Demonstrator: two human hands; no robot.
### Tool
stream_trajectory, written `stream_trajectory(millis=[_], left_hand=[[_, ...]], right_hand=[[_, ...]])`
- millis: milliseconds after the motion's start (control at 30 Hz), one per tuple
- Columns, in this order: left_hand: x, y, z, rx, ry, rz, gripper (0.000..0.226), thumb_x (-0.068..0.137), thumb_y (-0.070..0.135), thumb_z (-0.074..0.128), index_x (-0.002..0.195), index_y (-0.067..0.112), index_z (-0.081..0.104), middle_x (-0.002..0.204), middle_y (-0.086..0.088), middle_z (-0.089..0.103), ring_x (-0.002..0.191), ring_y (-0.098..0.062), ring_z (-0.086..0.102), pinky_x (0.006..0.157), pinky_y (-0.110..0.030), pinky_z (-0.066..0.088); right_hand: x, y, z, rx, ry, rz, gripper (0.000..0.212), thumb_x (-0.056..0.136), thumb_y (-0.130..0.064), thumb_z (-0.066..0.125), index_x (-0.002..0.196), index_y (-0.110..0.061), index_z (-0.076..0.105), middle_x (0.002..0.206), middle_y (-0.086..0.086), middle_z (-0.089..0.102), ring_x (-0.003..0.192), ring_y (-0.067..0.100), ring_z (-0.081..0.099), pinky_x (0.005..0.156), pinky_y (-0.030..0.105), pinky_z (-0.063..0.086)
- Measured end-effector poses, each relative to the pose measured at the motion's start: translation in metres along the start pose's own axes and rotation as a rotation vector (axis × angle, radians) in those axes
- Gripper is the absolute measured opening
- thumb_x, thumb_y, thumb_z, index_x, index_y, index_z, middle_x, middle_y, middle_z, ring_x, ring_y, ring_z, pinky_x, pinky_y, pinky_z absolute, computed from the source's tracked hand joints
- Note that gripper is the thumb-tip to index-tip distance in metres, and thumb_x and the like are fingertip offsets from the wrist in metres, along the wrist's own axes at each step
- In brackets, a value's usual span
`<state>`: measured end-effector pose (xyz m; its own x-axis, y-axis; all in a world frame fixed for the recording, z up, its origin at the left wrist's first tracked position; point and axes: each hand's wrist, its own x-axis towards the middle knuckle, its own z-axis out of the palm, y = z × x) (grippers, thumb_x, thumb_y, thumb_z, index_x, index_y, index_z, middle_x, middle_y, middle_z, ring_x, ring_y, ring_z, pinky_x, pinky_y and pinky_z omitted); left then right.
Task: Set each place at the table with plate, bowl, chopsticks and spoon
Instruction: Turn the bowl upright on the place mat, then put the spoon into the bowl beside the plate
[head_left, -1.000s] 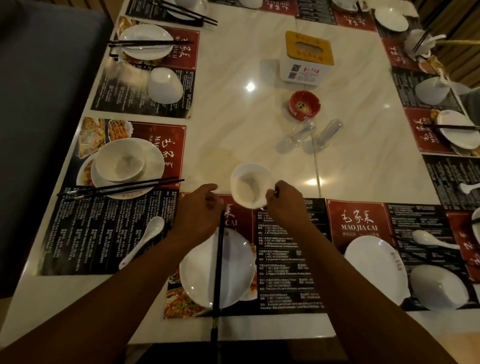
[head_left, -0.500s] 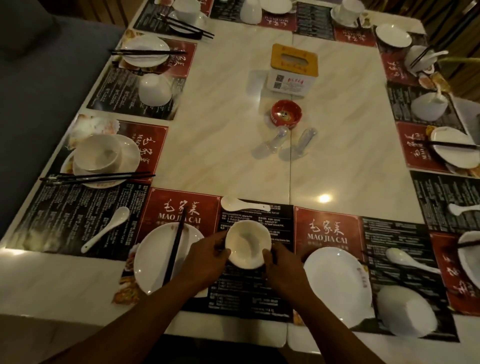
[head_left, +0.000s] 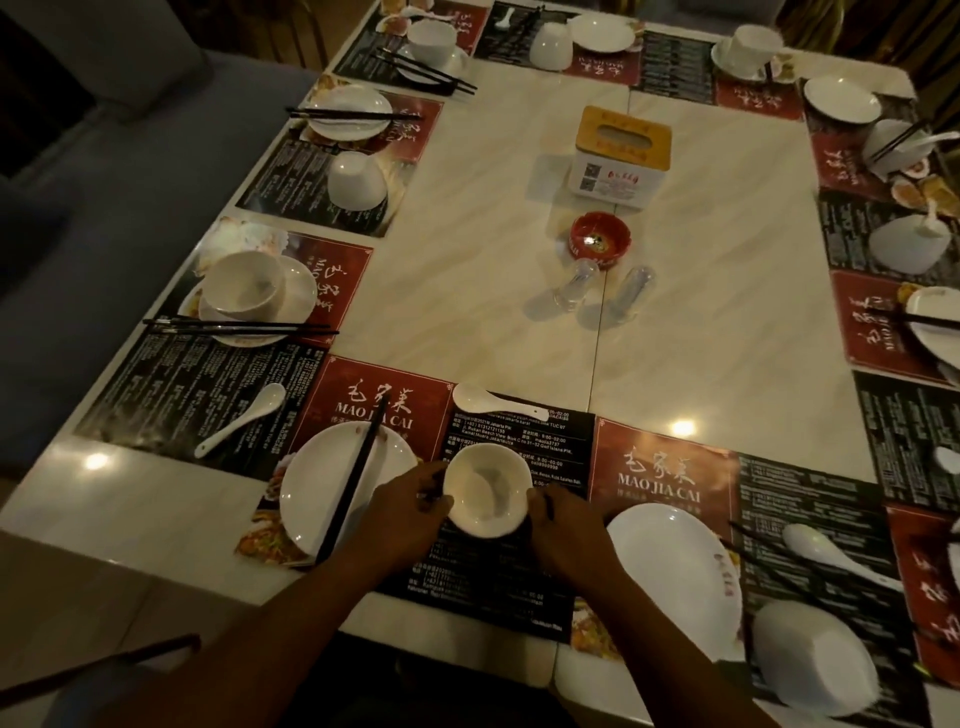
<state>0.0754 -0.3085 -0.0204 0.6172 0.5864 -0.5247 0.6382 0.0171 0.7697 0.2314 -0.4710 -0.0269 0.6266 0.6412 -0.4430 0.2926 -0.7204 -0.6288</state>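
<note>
A small white bowl (head_left: 487, 488) stands upright over the dark half of the near placemat. My left hand (head_left: 402, 512) grips its left side and my right hand (head_left: 563, 525) grips its right side. Left of the bowl lies a white plate (head_left: 322, 483) with black chopsticks (head_left: 353, 486) across it. A white spoon (head_left: 498, 401) lies on the mat just beyond the bowl. To the right is another place with a plate (head_left: 675, 566), a spoon (head_left: 831, 551), chopsticks (head_left: 769, 551) and an upturned bowl (head_left: 815, 657).
A tissue box (head_left: 621, 150), a red ashtray (head_left: 598, 240) and two lying glass shakers (head_left: 602, 288) occupy the table's middle. At the left, a bowl on a plate (head_left: 249, 291) with chopsticks (head_left: 239, 327) and a spoon (head_left: 244, 418). More settings line the far and right edges.
Both hands have brought the bowl from the bare table beyond the mat back toward me, onto the dark half of the placemat. The spoon behind it came into view.
</note>
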Motion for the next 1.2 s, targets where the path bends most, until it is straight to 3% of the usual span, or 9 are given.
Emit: stream_trajectory(millis=[133,233,333,567,700,800,867,967,1200], left_hand=[[-0.002,-0.004,-0.012,-0.017,0.078,0.012,0.039,0.093,0.025,0.067,0.128,0.038,0.057,0.111,0.017,0.066,0.097,-0.005,0.067,0.077,-0.029,0.059],[-0.007,-0.009,-0.025,-0.029,0.162,-0.004,0.038,0.090,0.025,0.070,0.125,0.037,0.060,0.103,0.015,0.069,0.092,-0.005,0.069,0.072,-0.028,0.061],[-0.013,-0.015,-0.042,0.012,0.237,-0.015,0.038,0.090,0.019,0.070,0.123,0.035,0.061,0.104,0.010,0.070,0.093,-0.011,0.069,0.082,-0.042,0.060],[-0.023,-0.030,-0.089,0.028,0.369,-0.033,0.031,0.090,0.021,0.070,0.117,0.035,0.063,0.104,0.013,0.067,0.095,-0.011,0.067,0.080,-0.037,0.058],[-0.008,-0.035,-0.108,0.076,0.463,0.001,0.029,0.091,0.018,0.068,0.117,0.028,0.065,0.106,0.010,0.066,0.093,-0.004,0.063,0.075,-0.024,0.052],[0.006,-0.041,-0.120,0.115,0.490,0.002,0.027,0.091,0.017,0.067,0.118,0.023,0.065,0.110,0.003,0.067,0.097,-0.011,0.062,0.081,-0.027,0.050],[0.013,-0.044,-0.123,0.106,0.465,0.006,0.026,0.092,0.017,0.066,0.117,0.024,0.065,0.111,0.002,0.067,0.101,-0.014,0.061,0.085,-0.029,0.049],[0.022,-0.041,-0.120,0.125,0.399,0.068,0.027,0.091,0.017,0.067,0.117,0.026,0.065,0.104,0.008,0.065,0.090,-0.004,0.060,0.074,-0.020,0.046],[0.033,-0.024,-0.104,0.145,0.224,0.197,0.021,0.093,0.020,0.066,0.109,0.034,0.064,0.095,0.018,0.063,0.085,0.002,0.061,0.064,-0.016,0.046]], right_hand=[[0.041,-0.004,-0.031,-0.107,0.178,-0.072,0.016,0.103,-0.026,0.047,0.106,-0.021,0.062,0.089,-0.001,0.067,0.072,0.012,0.061,0.071,0.036,0.056],[0.087,-0.018,-0.040,-0.237,0.192,-0.188,0.025,0.101,-0.023,0.053,0.123,-0.017,0.061,0.111,0.007,0.065,0.096,0.022,0.062,0.086,0.037,0.053],[0.120,-0.030,-0.032,-0.399,0.086,-0.252,0.040,0.099,-0.022,0.056,0.138,-0.019,0.053,0.124,0.013,0.054,0.114,0.030,0.054,0.093,0.044,0.052],[0.138,-0.027,-0.017,-0.529,0.088,-0.249,0.021,0.090,-0.018,0.066,0.111,-0.016,0.065,0.106,0.007,0.057,0.101,0.027,0.054,0.072,0.034,0.044],[0.114,-0.029,-0.039,-0.298,0.120,-0.022,0.006,0.093,-0.023,0.065,0.096,-0.018,0.065,0.098,0.005,0.066,0.083,0.018,0.059,0.067,0.030,0.046],[0.064,-0.037,-0.055,-0.010,0.149,0.107,0.008,0.095,-0.027,0.065,0.091,-0.020,0.064,0.085,0.000,0.069,0.071,0.014,0.064,0.056,0.025,0.047],[0.023,-0.045,-0.055,0.216,0.127,0.158,0.008,0.094,-0.025,0.067,0.092,-0.018,0.068,0.082,0.000,0.071,0.073,0.017,0.069,0.059,0.027,0.056],[-0.033,-0.059,-0.039,0.459,0.050,0.244,0.010,0.093,-0.026,0.067,0.094,-0.017,0.070,0.089,0.002,0.073,0.081,0.019,0.071,0.064,0.029,0.057],[-0.070,-0.061,0.037,0.520,0.212,0.370,0.011,0.085,-0.020,0.076,0.075,-0.016,0.075,0.074,0.000,0.074,0.072,0.015,0.070,0.061,0.030,0.057]])
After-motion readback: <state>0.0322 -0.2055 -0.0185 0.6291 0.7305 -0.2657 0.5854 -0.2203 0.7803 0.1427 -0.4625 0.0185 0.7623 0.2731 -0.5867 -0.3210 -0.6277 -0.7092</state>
